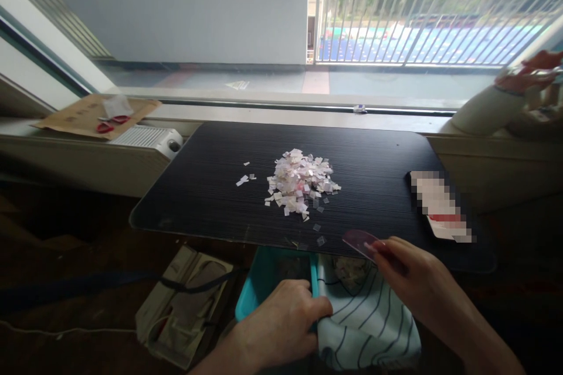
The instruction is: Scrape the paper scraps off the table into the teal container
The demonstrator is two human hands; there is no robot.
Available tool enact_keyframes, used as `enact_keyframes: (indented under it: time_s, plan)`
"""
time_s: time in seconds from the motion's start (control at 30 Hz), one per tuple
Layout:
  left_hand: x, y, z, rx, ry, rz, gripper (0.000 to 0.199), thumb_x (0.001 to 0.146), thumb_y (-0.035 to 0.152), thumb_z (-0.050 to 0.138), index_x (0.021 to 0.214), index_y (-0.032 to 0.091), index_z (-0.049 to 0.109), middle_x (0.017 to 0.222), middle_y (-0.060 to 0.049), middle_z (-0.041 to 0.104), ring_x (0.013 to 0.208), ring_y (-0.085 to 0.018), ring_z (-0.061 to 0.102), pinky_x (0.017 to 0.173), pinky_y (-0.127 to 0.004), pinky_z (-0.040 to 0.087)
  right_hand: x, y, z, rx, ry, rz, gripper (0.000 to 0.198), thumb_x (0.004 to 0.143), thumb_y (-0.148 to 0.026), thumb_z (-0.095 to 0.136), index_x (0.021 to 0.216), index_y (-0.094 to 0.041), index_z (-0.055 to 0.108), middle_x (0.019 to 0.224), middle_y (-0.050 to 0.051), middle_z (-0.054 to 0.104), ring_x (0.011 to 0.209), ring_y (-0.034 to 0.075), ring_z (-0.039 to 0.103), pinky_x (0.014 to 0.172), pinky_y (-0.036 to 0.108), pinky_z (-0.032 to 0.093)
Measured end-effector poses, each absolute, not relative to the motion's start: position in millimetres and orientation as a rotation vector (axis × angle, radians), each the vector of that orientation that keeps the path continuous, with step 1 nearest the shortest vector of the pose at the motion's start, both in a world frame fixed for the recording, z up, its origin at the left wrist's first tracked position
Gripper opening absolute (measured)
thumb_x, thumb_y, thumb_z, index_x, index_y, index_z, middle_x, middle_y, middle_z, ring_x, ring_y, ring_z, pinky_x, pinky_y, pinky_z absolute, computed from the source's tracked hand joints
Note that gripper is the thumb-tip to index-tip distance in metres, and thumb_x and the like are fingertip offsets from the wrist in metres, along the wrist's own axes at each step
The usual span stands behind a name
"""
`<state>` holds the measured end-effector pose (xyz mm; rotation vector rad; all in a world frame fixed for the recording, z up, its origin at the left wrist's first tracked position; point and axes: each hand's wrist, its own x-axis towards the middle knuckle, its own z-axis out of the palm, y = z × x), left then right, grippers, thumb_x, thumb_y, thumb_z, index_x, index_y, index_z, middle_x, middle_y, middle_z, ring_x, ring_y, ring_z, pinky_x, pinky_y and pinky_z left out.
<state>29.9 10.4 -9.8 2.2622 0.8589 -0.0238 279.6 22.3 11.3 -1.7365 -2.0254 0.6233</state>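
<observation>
A loose pile of small white and clear paper or film squares (297, 179) lies in the middle of the dark table (211, 176), with a few strays to its left and front. My right hand (409, 266) pinches a thin, see-through pinkish plastic piece with a rounded end (358, 241), held over the table's front edge. Below that edge, my left hand (285, 310) is closed on the rim of a striped cloth bag (373, 325), right beside a turquoise bin (253, 287). More small pale pieces (352, 269) show inside the bag's mouth.
A phone with a blurred screen (440, 205) lies at the table's right. On the left, red-handled scissors (112, 123) rest on a brown envelope (74, 117) above a white heater (152, 137). An opened pale case (189, 304) with a strap stands below. Behind is a window.
</observation>
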Motion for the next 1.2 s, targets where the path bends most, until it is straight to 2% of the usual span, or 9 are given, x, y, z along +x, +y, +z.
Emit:
enact_keyframes:
  time_s: [0.13, 0.23, 0.47, 0.63, 0.77, 0.87, 0.93, 1.1, 1.2]
  plan:
    - [30, 8, -13, 2.281, 0.853, -0.011, 0.009, 0.077, 0.023, 0.067, 0.084, 0.02, 0.062, 0.07, 0.0, 0.061, 0.07, -0.017, 0.06, 0.057, -0.023, 0.038, 264, 69, 4, -1.639, -2.018, 0.495, 0.021, 0.094, -0.026, 0.049, 0.094, -0.02, 0.069, 0.084, 0.003, 0.064, 0.071, 0.016, 0.06, 0.066, 0.026, 0.043]
    - [30, 7, -14, 2.296, 0.866, -0.021, 0.007, 0.079, 0.025, 0.066, 0.084, 0.02, 0.064, 0.07, -0.001, 0.061, 0.071, -0.019, 0.061, 0.058, -0.024, 0.04, 254, 90, -4, -1.643, -2.044, 0.427, 0.023, 0.093, -0.024, 0.049, 0.094, -0.018, 0.071, 0.085, 0.004, 0.064, 0.074, 0.018, 0.06, 0.068, 0.028, 0.043]
    - [34, 10, -11, 2.396, 0.79, -0.1, 0.013, 0.08, 0.031, 0.066, 0.085, 0.019, 0.066, 0.072, -0.004, 0.066, 0.069, -0.022, 0.064, 0.058, -0.026, 0.043, 245, 74, -4, -1.487, -2.139, 0.654, 0.024, 0.095, -0.023, 0.048, 0.1, -0.021, 0.071, 0.089, 0.003, 0.065, 0.079, 0.016, 0.062, 0.07, 0.025, 0.046]
    - [43, 14, -9, 2.482, 0.699, -0.101, 0.014, 0.081, 0.031, 0.065, 0.081, 0.017, 0.064, 0.073, -0.004, 0.067, 0.069, -0.024, 0.065, 0.059, -0.029, 0.045, 250, 70, -6, -1.577, -2.055, 0.533, 0.024, 0.094, -0.024, 0.047, 0.099, -0.019, 0.07, 0.089, 0.005, 0.065, 0.079, 0.017, 0.061, 0.071, 0.028, 0.047]
    - [49, 16, -5, 2.556, 0.648, -0.143, 0.015, 0.082, 0.032, 0.064, 0.082, 0.017, 0.065, 0.068, -0.005, 0.066, 0.064, -0.025, 0.063, 0.056, -0.031, 0.045, 253, 59, -4, -1.465, -2.145, 0.719, 0.023, 0.096, -0.024, 0.046, 0.097, -0.021, 0.069, 0.089, 0.003, 0.064, 0.078, 0.015, 0.061, 0.069, 0.026, 0.046]
    - [52, 17, -2, 2.579, 0.643, -0.162, 0.016, 0.082, 0.033, 0.065, 0.082, 0.017, 0.065, 0.065, -0.005, 0.065, 0.062, -0.024, 0.062, 0.055, -0.03, 0.044, 258, 46, -2, -1.513, -2.096, 0.711, 0.022, 0.097, -0.026, 0.045, 0.095, -0.02, 0.066, 0.085, 0.002, 0.061, 0.074, 0.015, 0.059, 0.067, 0.026, 0.044]
    - [52, 18, -1, 2.582, 0.646, -0.154, 0.017, 0.082, 0.034, 0.066, 0.082, 0.017, 0.065, 0.066, -0.004, 0.065, 0.064, -0.024, 0.062, 0.056, -0.03, 0.045, 260, 37, -1, -1.566, -2.066, 0.677, 0.02, 0.097, -0.026, 0.045, 0.092, -0.019, 0.064, 0.081, 0.002, 0.059, 0.07, 0.015, 0.057, 0.064, 0.027, 0.043]
    - [52, 18, 0, 2.57, 0.664, -0.132, 0.014, 0.08, 0.032, 0.067, 0.083, 0.018, 0.064, 0.072, -0.004, 0.067, 0.069, -0.024, 0.064, 0.059, -0.03, 0.047, 251, 22, -2, -1.477, -2.096, 0.885, 0.021, 0.098, -0.023, 0.043, 0.09, -0.019, 0.061, 0.082, 0.002, 0.058, 0.072, 0.014, 0.057, 0.065, 0.026, 0.043]
    - [52, 19, -1, 2.552, 0.661, -0.133, 0.014, 0.08, 0.031, 0.067, 0.083, 0.018, 0.064, 0.075, -0.004, 0.068, 0.071, -0.024, 0.065, 0.06, -0.03, 0.047, 246, 26, -4, -1.484, -2.056, 0.872, 0.021, 0.098, -0.023, 0.042, 0.091, -0.019, 0.062, 0.082, 0.002, 0.059, 0.071, 0.015, 0.057, 0.065, 0.027, 0.043]
